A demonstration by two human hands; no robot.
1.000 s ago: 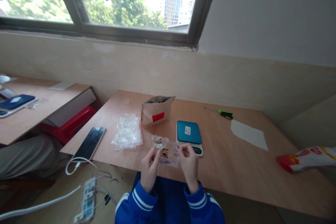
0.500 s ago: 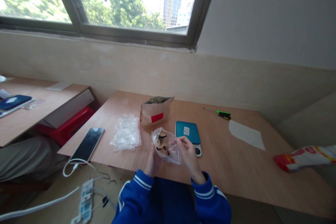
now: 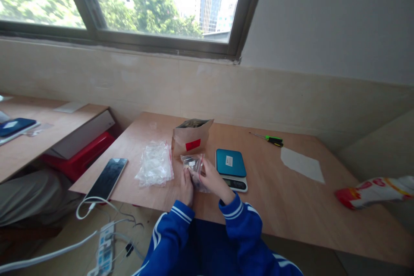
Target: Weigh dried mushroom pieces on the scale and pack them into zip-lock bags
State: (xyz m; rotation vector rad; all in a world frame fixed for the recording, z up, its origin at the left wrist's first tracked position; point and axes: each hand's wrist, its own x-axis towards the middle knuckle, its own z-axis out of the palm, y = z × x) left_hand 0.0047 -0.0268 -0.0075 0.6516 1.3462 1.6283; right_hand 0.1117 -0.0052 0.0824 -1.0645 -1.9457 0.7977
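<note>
Between my two hands is a small clear zip bag [image 3: 196, 164], tilted up near the table's front edge, with dark pieces inside that blur together. My left hand [image 3: 186, 186] grips its left side low down. Fingers of my right hand [image 3: 211, 177] pinch its right edge. Just behind the bag stands an open brown paper pouch [image 3: 191, 140] with a red label. A kitchen scale [image 3: 230, 163] with a teal top lies right of my right hand. To the left is a pile of clear zip bags [image 3: 155, 164] with red seal strips.
A phone [image 3: 108, 177] with a white cable lies at the table's left front edge. A green and black screwdriver [image 3: 273, 139], a white paper sheet [image 3: 302, 164] and a red and white package [image 3: 371, 192] are on the right. A person's leg [image 3: 35, 196] shows at left.
My right hand has moved left and slightly up along the bag. The bag has turned, so the brown pieces inside show less plainly, and the scale's display has come into view.
</note>
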